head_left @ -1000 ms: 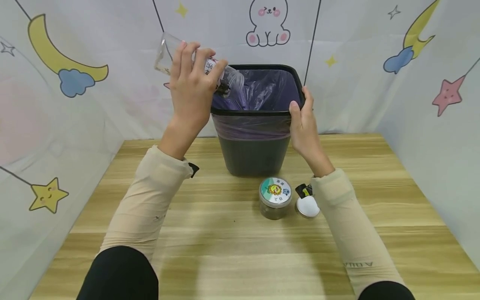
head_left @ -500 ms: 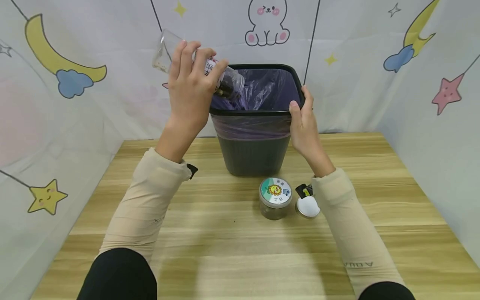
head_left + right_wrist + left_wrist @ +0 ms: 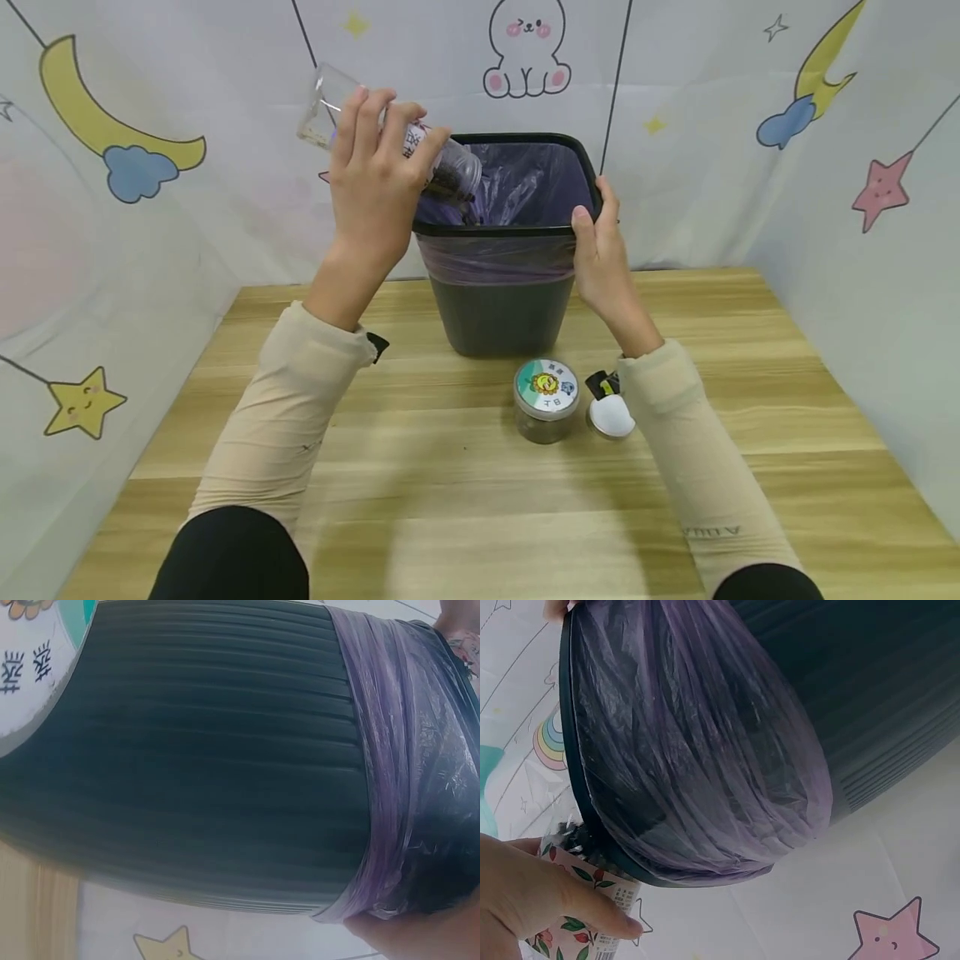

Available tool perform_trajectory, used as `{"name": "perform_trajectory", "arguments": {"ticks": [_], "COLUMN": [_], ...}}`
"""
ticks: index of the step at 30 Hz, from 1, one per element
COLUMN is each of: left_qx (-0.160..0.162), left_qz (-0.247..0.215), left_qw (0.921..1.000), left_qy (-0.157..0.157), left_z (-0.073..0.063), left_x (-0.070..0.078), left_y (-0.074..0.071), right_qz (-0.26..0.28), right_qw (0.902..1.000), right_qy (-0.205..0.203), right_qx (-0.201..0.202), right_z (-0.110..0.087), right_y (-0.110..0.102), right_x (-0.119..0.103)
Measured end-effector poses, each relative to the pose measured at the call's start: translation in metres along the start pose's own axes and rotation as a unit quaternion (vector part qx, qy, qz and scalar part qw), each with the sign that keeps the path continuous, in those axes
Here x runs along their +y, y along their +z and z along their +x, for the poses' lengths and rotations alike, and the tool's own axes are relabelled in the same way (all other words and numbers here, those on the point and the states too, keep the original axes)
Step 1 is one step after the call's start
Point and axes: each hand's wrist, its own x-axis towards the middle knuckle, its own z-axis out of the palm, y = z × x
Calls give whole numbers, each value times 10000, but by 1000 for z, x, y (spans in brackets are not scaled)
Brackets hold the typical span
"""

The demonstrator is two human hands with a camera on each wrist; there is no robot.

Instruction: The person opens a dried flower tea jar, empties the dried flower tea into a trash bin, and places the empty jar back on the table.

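My left hand (image 3: 375,183) grips a clear jar (image 3: 324,104) with a printed label, tilted mouth-down over the left side of a dark bin (image 3: 502,321). Dark loose bits (image 3: 447,180) lie at the jar's neck, and some fall past its mouth. In the left wrist view, the thumb lies across the flowered label (image 3: 574,900). A thin purple bag (image 3: 517,187) lines the bin and folds over its rim. At the rim's right corner, my right hand (image 3: 606,262) holds the bin, thumb on the near side. In the right wrist view that hand is mostly cut off.
A lidded round tub (image 3: 546,408) with a sunflower sticker stands on the wooden table (image 3: 450,517) in front of the bin. Beside it lies a white round lid (image 3: 611,417), close to the right sleeve. A printed cloth wall (image 3: 247,167) rises behind and at the sides.
Dark bits have slid towards the jar's mouth, and some now drop into the bin. Both hands keep their holds; the whole view has shifted slightly.
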Motion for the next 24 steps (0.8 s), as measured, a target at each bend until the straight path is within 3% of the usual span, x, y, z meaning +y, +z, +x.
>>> {"name": "perform_trajectory", "arguments": {"ticks": [10, 24], "left_qx": [-5, -272], "left_qz": [13, -92], "left_qw": [10000, 9993], "left_qy": [91, 219], "left_z": [0, 2], "left_x": [-1, 4], "left_y": [-2, -10], "right_qz": [-12, 53], "right_qw": [10000, 10000], "right_qy": [35, 5], "right_qx": [56, 23], "right_z": [1, -1], "right_y": [2, 3], "right_x": [-2, -1]}}
